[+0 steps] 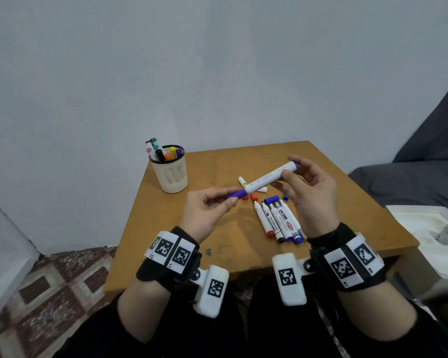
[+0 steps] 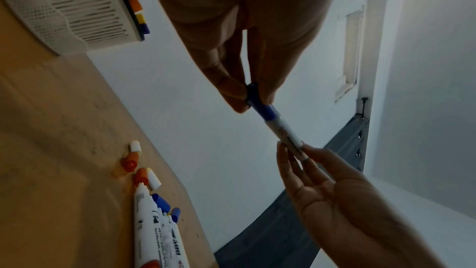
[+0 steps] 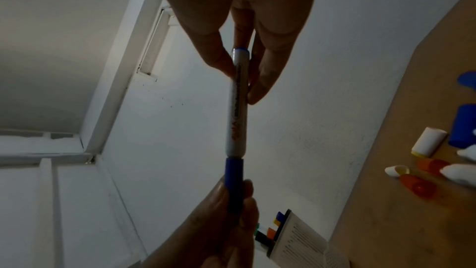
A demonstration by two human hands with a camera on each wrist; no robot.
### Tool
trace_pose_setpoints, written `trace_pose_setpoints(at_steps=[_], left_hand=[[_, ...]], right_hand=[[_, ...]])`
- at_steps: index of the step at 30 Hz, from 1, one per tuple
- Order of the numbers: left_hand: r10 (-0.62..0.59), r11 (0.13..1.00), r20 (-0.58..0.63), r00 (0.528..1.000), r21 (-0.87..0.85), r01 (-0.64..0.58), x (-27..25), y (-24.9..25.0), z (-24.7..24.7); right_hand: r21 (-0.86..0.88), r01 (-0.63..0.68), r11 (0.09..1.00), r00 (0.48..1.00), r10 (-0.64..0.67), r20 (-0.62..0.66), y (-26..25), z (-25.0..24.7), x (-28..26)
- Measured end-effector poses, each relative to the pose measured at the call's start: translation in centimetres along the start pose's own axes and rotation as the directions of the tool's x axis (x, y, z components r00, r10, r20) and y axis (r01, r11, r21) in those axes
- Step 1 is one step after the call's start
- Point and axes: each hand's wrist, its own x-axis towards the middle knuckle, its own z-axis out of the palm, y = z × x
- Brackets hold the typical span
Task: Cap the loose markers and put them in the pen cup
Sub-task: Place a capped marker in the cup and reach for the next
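Several capped markers already stand in the pen cup; left hand grip pinches the blue cap onto the marker pinched by right hand above the bench, five uncapped markers and loose caps remaining.

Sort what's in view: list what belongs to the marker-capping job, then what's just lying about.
Job:
left hand pinching blue cap
right hand holding white marker
uncapped markers
loose caps
pen cup

Lying about:
white box
grey bedding
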Motion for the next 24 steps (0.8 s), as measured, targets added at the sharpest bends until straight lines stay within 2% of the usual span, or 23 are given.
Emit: trace_pose_setpoints(at_steps=[3,6,11,14,18,24], left_hand=[[-0.007,1.000,0.007,1.000,0.004,0.007,0.0,0.0,0.2],[-0.003,1.000,0.024,1.000,0.018,0.002,0.0,0.2,0.4],[0.035,0.993,0.035,0.999,0.114,-0.039,-0.1,0.6,1.2],[0.028,0.991,0.013,1.000,0.127,-0.030,-0.1,0.7,1.3],[0.053,0.967,-0.027,0.998,0.249,-0.045,0.1,0.3,1.3],[0.120,0.919,-0.006,0.993,0.378,-0.109,0.1,0.1,1.2]], right_hand=[[-0.029,0.015,0.999,1.000,-0.014,0.021,-0.1,-0.1,-0.2],[-0.011,-0.024,1.000,0.998,0.024,0.062,0.0,0.0,-0.6],[0.001,-0.059,0.998,0.993,0.058,0.102,0.6,0.7,-1.7],[0.012,-0.051,0.999,0.995,0.049,0.087,0.8,0.9,-2.0],[0.022,-0.051,0.998,0.997,0.050,0.052,1.2,1.3,-2.5],[0.056,-0.078,0.995,0.997,0.078,0.002,1.9,1.5,-2.9]])
